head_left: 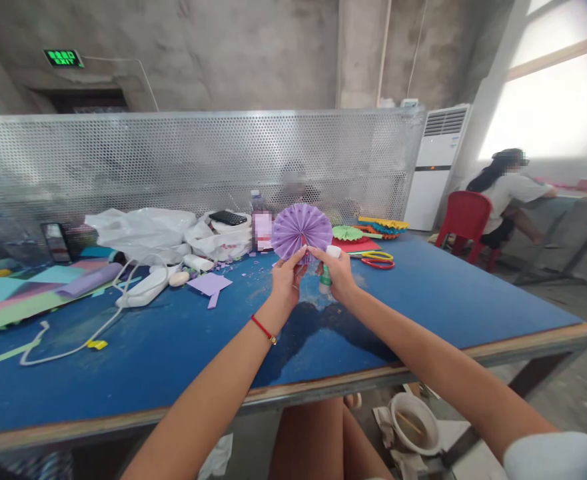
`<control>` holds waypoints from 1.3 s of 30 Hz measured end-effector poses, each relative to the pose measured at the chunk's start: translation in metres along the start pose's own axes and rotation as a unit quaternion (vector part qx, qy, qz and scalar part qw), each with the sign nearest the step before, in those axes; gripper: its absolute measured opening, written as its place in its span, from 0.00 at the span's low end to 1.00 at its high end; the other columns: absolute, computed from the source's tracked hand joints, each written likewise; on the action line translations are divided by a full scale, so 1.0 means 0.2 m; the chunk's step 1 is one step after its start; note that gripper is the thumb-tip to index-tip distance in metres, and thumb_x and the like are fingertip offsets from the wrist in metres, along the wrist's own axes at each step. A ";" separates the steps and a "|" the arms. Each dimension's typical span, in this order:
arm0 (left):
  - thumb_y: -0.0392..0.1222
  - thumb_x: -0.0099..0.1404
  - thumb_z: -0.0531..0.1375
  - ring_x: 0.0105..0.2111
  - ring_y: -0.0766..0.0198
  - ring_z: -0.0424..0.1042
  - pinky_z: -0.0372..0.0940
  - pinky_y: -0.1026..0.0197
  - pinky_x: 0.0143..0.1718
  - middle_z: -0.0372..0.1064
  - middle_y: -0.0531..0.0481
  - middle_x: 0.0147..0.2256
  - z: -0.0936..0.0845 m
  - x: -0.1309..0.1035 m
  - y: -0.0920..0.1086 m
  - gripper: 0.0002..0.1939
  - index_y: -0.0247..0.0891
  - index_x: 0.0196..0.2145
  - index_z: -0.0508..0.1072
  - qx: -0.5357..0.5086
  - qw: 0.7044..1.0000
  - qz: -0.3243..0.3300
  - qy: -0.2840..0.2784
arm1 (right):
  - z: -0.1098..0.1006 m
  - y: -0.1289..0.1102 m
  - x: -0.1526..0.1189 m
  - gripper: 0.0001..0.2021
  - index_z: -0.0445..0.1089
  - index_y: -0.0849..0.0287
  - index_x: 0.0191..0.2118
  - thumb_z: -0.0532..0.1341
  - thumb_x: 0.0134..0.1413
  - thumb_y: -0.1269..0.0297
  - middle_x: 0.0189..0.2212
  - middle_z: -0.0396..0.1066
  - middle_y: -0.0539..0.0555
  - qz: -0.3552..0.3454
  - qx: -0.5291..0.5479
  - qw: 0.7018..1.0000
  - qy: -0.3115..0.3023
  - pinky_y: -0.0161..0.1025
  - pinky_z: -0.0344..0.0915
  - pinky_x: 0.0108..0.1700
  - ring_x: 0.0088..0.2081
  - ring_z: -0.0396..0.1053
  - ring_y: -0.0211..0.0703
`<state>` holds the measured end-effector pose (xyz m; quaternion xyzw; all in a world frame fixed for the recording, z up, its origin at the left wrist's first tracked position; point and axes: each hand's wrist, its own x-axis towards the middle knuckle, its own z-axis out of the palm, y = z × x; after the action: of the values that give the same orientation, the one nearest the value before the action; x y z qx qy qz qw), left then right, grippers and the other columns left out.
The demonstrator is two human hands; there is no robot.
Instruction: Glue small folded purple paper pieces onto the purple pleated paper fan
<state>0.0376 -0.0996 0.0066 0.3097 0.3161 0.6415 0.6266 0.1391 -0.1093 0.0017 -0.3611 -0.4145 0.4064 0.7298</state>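
A round pleated purple paper fan point(302, 225) stands upright above the blue table. At its lower edge, my left hand point(287, 283) pinches the folds between thumb and fingers. My right hand point(343, 275) is wrapped round a glue stick point(326, 280) with a white top and green label. Its thumb and fingertip also reach the fan's bottom edge, close to the left fingertips. Behind my right hand lie scissors point(378, 260) with red and yellow handles. A green pleated paper piece point(349, 233) rests on red paper nearby.
Purple paper pieces point(210, 284), a white power strip point(146, 287) with its cord, plastic bags point(140, 230) and coloured sheets point(48, 275) cover the left side. A perforated metal screen point(198, 160) stands behind the table. At right, a person point(508, 190) sits on a red chair point(466, 217).
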 end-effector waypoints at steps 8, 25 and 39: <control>0.44 0.72 0.63 0.40 0.62 0.75 0.75 0.56 0.41 0.73 0.46 0.46 -0.01 0.01 0.01 0.13 0.34 0.49 0.73 0.002 1.000 0.018 0.001 | -0.01 -0.01 -0.01 0.21 0.62 0.56 0.18 0.73 0.36 0.52 0.11 0.59 0.43 -0.025 -0.029 0.999 -0.026 0.32 0.57 0.20 0.16 0.57 0.32; 0.33 0.47 0.76 0.25 0.67 0.76 0.73 0.62 0.35 0.77 0.52 0.25 -0.01 0.03 0.03 0.10 0.33 0.27 0.79 0.013 0.995 0.097 -0.028 | -0.02 -0.04 -0.01 0.19 0.63 0.56 0.16 0.71 0.39 0.53 0.11 0.60 0.45 -0.080 -0.080 0.993 -0.040 0.33 0.56 0.20 0.16 0.57 0.33; 0.32 0.60 0.70 0.25 0.69 0.75 0.73 0.62 0.35 0.76 0.54 0.25 0.00 0.01 0.05 0.06 0.31 0.30 0.77 0.033 0.995 0.089 -0.031 | -0.04 -0.03 0.03 0.21 0.62 0.56 0.17 0.73 0.37 0.51 0.12 0.60 0.44 -0.118 -0.110 0.986 -0.039 0.34 0.55 0.18 0.15 0.57 0.33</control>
<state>0.0321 -0.0970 0.0147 0.3765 0.2890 0.6738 0.5663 0.1499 -0.1084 0.0057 -0.3717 -0.5247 0.2832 0.7115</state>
